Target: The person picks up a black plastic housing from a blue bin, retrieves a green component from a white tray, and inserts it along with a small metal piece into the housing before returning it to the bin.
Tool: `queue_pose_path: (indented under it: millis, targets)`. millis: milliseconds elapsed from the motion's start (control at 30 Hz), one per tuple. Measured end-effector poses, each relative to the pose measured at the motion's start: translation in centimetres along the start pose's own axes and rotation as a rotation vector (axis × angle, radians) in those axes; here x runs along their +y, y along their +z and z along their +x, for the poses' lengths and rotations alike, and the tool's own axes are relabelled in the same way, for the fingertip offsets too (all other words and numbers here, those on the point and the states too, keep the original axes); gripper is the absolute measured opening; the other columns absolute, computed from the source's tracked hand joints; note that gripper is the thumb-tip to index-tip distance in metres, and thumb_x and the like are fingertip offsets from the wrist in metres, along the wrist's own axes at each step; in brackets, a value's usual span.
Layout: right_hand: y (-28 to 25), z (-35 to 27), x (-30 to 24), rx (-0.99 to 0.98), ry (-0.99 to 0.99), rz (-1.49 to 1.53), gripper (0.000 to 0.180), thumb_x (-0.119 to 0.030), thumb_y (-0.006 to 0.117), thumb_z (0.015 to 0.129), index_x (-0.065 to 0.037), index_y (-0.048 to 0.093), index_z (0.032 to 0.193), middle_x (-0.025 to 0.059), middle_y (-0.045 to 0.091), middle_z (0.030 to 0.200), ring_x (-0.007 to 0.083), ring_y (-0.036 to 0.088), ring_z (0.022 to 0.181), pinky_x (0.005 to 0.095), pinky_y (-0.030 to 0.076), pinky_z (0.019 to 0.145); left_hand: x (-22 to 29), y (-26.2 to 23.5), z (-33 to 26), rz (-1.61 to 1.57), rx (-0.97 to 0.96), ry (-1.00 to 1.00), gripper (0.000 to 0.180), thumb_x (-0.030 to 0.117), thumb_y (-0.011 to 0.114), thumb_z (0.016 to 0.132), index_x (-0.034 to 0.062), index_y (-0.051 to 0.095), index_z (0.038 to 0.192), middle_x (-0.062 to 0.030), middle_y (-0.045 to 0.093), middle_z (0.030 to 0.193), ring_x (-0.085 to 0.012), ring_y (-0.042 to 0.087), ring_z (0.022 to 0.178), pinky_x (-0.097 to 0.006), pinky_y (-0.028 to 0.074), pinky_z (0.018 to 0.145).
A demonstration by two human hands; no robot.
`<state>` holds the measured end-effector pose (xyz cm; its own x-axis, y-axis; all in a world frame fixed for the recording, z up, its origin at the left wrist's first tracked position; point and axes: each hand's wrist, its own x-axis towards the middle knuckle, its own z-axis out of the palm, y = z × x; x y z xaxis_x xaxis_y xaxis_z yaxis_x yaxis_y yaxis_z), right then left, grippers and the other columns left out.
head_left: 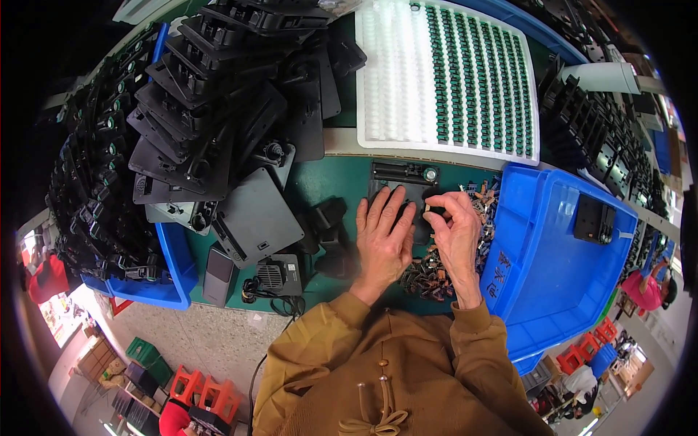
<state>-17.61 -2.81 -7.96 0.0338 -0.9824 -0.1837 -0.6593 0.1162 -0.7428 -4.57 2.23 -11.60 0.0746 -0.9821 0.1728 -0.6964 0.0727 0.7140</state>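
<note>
My left hand lies flat, fingers apart, pressing down on a black plastic housing on the green bench. Beside it my right hand pinches a small pale part between thumb and fingertips, right at the housing's right edge. Under and around the right hand lies a heap of several small brown and orange connector parts. Both sleeves are mustard brown.
A white tray of small green parts stands behind. Stacked black housings pile up at the left, some in a blue bin. A blue bin at right holds one black part. More black housings line the far right.
</note>
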Motion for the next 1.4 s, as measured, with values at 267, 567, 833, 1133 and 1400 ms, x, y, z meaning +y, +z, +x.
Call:
queue_pose_path:
  millis: [267, 567, 833, 1133, 1400]
  targets:
    - [0.1, 0.2, -0.2, 0.01, 0.04, 0.072, 0.018, 0.003, 0.071, 0.075, -0.001, 0.07, 0.093, 0.0087, 0.063, 0.088, 0.0235, 0.061, 0.075, 0.0328, 0.049, 0.066, -0.2, 0.4, -0.2, -0.011, 0.023, 0.005, 0.039, 0.007, 0.072, 0.076, 0.0067, 0.069, 0.114, -0.011, 0.057, 0.136, -0.0344, 0.049, 0.13, -0.054, 0.03, 0.111]
    - [-0.3, 0.1, -0.7, 0.008, 0.014, -0.03, 0.019, 0.003, 0.071, 0.074, -0.003, 0.071, 0.092, 0.0067, 0.065, 0.081, 0.0225, 0.059, 0.073, 0.0333, 0.048, 0.067, -0.3, 0.3, -0.1, -0.03, 0.048, 0.005, 0.037, 0.006, 0.073, 0.074, 0.0058, 0.07, 0.111, -0.0119, 0.059, 0.134, -0.0348, 0.05, 0.128, -0.054, 0.031, 0.11]
    - [-0.2, 0.1, -0.5, 0.004, 0.015, -0.077, 0.02, 0.003, 0.071, 0.075, -0.003, 0.07, 0.093, 0.008, 0.066, 0.082, 0.0257, 0.059, 0.076, 0.0357, 0.049, 0.07, -0.5, 0.5, -0.3, -0.051, 0.064, 0.006, 0.037, 0.005, 0.074, 0.073, 0.0046, 0.07, 0.11, -0.0127, 0.059, 0.132, -0.0348, 0.052, 0.127, -0.054, 0.033, 0.11]
    - [-0.7, 0.4, -1.2, 0.013, -0.208, -0.284, 0.018, 0.004, 0.064, 0.077, -0.003, 0.068, 0.093, 0.0111, 0.063, 0.085, 0.0325, 0.059, 0.083, 0.0418, 0.049, 0.073, -0.4, 0.3, -0.2, -0.063, 0.067, 0.0, 0.038, 0.005, 0.074, 0.072, 0.0043, 0.069, 0.11, -0.013, 0.059, 0.132, -0.0351, 0.052, 0.126, -0.054, 0.034, 0.109]
    - [-0.4, 0.6, -1.3, -0.047, -0.232, -0.327, 0.017, 0.002, 0.065, 0.078, -0.003, 0.066, 0.094, 0.0116, 0.063, 0.087, 0.0326, 0.058, 0.085, 0.042, 0.049, 0.074, -0.4, 0.3, -0.2, -0.046, 0.047, -0.007, 0.04, 0.005, 0.073, 0.073, 0.0085, 0.07, 0.112, -0.0118, 0.058, 0.134, -0.035, 0.051, 0.127, -0.054, 0.032, 0.109]
